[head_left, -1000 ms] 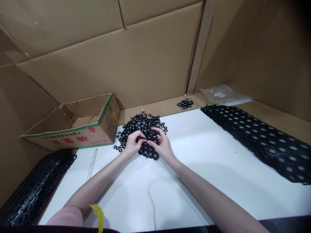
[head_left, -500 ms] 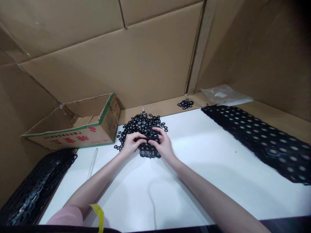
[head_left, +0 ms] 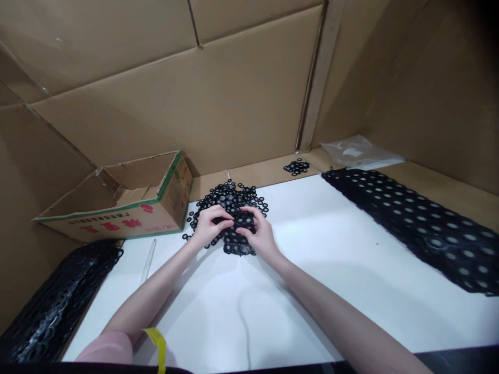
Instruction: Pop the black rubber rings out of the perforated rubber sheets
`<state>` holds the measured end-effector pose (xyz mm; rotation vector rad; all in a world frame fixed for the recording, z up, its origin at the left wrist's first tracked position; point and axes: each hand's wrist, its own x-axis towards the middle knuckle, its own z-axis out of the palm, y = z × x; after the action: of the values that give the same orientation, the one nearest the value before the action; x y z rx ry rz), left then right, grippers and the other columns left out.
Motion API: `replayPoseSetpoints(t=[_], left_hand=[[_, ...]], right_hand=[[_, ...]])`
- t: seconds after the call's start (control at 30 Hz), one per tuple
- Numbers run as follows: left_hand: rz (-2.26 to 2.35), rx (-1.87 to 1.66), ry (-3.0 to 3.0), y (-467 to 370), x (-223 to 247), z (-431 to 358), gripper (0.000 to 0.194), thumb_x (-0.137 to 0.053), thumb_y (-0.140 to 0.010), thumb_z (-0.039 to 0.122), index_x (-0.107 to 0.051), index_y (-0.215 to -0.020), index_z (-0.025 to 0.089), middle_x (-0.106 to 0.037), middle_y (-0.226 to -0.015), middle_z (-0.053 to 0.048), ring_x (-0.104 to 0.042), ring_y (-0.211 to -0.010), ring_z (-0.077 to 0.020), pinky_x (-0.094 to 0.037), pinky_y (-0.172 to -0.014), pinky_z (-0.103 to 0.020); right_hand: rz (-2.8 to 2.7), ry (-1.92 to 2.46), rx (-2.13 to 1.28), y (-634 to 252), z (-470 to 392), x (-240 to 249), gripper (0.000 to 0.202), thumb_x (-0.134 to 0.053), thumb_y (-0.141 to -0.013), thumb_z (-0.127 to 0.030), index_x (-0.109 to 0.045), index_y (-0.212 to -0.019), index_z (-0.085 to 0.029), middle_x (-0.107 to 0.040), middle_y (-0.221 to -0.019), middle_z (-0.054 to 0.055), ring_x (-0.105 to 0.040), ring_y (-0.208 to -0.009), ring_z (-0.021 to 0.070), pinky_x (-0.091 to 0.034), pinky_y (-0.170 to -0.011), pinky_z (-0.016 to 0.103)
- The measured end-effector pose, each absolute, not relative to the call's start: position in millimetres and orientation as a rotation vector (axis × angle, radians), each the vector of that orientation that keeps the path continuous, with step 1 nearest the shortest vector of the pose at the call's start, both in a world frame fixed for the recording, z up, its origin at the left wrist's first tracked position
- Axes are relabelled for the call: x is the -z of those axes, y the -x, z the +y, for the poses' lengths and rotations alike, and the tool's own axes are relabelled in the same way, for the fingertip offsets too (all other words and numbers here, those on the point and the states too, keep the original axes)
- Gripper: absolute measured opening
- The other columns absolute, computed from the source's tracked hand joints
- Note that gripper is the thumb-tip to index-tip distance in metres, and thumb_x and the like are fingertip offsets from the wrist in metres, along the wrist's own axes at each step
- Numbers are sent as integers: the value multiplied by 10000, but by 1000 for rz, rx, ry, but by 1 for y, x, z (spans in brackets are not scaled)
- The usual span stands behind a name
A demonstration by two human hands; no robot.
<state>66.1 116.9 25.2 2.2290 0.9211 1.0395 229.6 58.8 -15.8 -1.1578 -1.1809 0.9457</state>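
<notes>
Nearby, an open carton [head_left: 167, 208] with cardboard flaps [head_left: 134, 195] inside.

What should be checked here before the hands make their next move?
1. Both hands in view: ok, left hand and right hand both show.
2. Right hand at the black holed piece: ok, its thumb and forefinger are apart over it.
3. Ring pinched in the left fingertips: cannot tell, too small.
4. Loose rings close by: ok, the ring pile lies just beyond the hands.
5. All loose rings together: not ok, a small cluster lies apart.
</notes>
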Motion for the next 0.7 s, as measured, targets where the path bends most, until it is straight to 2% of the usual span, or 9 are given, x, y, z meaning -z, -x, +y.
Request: replayPoseSetpoints(t=[0.1,0.23,0.43,0.57,0.7], left_hand=[[1004,-1023,-2052,-69,-25,119,73,-730,-692,200,-718,-625,172,-644,-635,-17,-552,-611,-137,-407,-623,-265],[1058,-1156,-1586,-74,-22,127,68,-744,-569,177,-684,-563,144,-641,-591,-12,-534,-572,-123,-394,-577,-241],[1075,-1431,-1407,-73,-29,162,155,-681,-623,282,-653,-645,131,-614,-604,-13,-522,-540,-105,-381,-527,-219],[1080,-1572,-1466,-71,-38,181,163,-694,-674,298,-676,-735,148,-641,-689,-20,-560,-632,-125,-429,-612,-236],[1107,-1501,-2010,-73,-31,184,56,-659,-750,191,-713,-745,178,-662,-778,-36,-590,-765,-166,-452,-737,-285]], right_hand=[[-1224,1178,-933,-229,57,11,472,-670,-667,-205,-563,-1126,-232,-628,-724,-21,-579,-629,155,-478,-607,279],[-1229,1167,-920,-227,56,5,491,-677,-660,-202,-553,-1134,-230,-586,-667,-38,-539,-578,140,-448,-559,256],[-1192,1141,-971,-225,52,7,573,-658,-652,-153,-513,-1200,-236,-580,-641,-53,-548,-578,135,-450,-563,244],[-1198,1156,-952,-225,50,9,559,-654,-684,-185,-499,-1220,-235,-575,-629,-55,-532,-549,128,-435,-538,238],[-1219,1174,-897,-226,53,12,543,-655,-713,-226,-492,-1231,-243,-558,-624,-55,-510,-521,128,-423,-508,240]])
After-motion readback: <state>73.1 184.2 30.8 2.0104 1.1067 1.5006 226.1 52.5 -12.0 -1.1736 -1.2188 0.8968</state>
